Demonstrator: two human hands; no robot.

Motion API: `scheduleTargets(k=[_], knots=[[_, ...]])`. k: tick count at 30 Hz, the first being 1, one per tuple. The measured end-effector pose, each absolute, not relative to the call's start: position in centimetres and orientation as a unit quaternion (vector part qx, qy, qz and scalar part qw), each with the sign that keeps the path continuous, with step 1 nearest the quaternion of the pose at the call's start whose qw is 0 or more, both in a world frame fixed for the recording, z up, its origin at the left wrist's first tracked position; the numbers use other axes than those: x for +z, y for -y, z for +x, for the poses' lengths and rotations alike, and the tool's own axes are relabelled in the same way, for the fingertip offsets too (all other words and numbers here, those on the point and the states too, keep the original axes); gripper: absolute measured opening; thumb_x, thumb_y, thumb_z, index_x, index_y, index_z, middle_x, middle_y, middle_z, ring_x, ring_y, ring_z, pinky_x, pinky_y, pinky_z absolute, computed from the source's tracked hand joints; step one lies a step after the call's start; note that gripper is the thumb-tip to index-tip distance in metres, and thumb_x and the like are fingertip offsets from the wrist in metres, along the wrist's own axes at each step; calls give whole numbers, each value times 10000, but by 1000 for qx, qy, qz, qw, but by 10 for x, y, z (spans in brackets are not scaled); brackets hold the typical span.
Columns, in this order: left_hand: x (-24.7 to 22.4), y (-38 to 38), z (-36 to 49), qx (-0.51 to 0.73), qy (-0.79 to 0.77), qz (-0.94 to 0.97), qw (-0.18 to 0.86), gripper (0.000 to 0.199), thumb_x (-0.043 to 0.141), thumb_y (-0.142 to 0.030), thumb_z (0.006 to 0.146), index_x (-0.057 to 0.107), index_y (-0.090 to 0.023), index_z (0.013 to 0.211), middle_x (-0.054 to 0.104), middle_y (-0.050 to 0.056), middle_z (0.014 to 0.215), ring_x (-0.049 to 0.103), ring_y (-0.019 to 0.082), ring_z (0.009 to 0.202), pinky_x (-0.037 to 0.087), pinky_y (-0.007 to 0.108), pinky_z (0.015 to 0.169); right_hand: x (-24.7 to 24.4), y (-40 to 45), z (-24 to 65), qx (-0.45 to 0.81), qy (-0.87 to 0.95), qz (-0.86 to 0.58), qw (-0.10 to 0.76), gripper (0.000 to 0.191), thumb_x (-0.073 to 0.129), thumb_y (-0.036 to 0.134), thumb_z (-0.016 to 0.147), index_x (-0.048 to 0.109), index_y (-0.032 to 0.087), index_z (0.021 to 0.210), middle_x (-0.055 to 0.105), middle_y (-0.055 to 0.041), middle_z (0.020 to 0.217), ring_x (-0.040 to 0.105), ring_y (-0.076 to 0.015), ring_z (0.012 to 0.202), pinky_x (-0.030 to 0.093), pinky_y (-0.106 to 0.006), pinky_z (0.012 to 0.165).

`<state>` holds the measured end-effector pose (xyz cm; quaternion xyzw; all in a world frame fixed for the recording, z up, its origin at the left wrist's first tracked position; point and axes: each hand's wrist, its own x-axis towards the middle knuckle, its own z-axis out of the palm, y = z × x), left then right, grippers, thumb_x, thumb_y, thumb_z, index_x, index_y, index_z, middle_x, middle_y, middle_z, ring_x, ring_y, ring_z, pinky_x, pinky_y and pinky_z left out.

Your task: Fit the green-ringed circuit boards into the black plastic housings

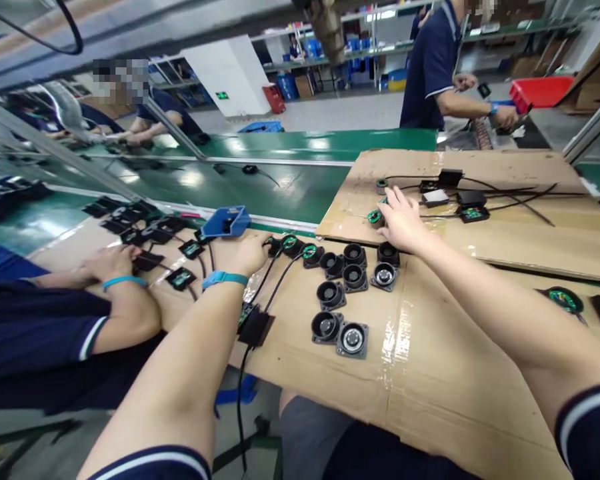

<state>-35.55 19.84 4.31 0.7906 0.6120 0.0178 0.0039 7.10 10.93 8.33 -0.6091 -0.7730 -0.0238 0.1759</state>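
Observation:
My left hand, with a blue wristband, has its fingers curled at a black round housing, partly hidden by them. Two more housings with green round circuit boards lie just right of it, their black cables running down to a black box. My right hand reaches over the raised cardboard, fingers apart, close around a round green circuit board; contact is hard to make out. Between my arms lie several black round housings with square flanges, open side up.
A co-worker's hand handles black parts at the left. A blue bin stands beyond my left hand. Cabled black boxes lie on the raised cardboard sheet. A green conveyor runs behind; another person stands beyond it.

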Motion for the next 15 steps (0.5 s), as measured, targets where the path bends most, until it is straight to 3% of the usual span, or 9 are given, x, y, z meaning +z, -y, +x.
scheduleTargets(k=[3, 6, 8, 11, 13, 15], knots=[[58, -167, -350, 119, -592, 797, -7, 515, 465, -353, 938, 537, -60, 1354, 593, 223, 1352, 537, 334, 1290, 417, 492, 1116, 79, -162, 53, 10, 775, -630, 51, 606, 793, 311, 753, 595, 99, 1285, 281, -260, 1597, 139, -438, 1506, 191, -676, 1144], [84, -106, -330, 216, -524, 824, -4, 525, 469, -472, 966, 552, -110, 1337, 578, 196, 1366, 512, 326, 1319, 387, 525, 1149, 72, -179, 43, 34, 772, -635, -23, 475, 738, 276, 783, 631, 92, 1208, 498, -256, 1430, 257, -431, 1448, 259, -664, 1100], [97, -55, -307, 222, -467, 856, 15, 539, 487, -511, 969, 529, -156, 1372, 528, 179, 1440, 468, 328, 1372, 359, 544, 1172, 73, -175, 44, 22, 779, -627, -20, 405, 721, 236, 783, 641, 88, 1153, 600, -235, 1287, 369, -408, 1369, 305, -616, 1077], [97, 17, -267, 168, -359, 917, 42, 801, 609, -622, 879, 393, -157, 1495, 425, 212, 1542, 376, 378, 1447, 307, 588, 1192, 88, -159, 58, 2, 758, -650, 63, 369, 728, 232, 795, 631, 103, 1126, 667, -202, 1147, 536, -364, 1180, 386, -539, 1020], [86, 49, -243, 146, -318, 936, 44, 1054, 699, -686, 772, 283, -102, 1545, 388, 264, 1555, 328, 425, 1468, 256, 628, 1201, 106, -143, 79, -11, 719, -673, 174, 394, 736, 273, 823, 612, 121, 1165, 684, -184, 1136, 597, -324, 1086, 436, -491, 979], [72, 67, -223, 143, -313, 938, 33, 1132, 765, -662, 711, 285, -41, 1527, 420, 307, 1516, 328, 462, 1459, 223, 658, 1199, 130, -123, 108, -28, 677, -675, 293, 403, 676, 332, 895, 586, 104, 1215, 677, -184, 1173, 628, -263, 1061, 453, -430, 964]])
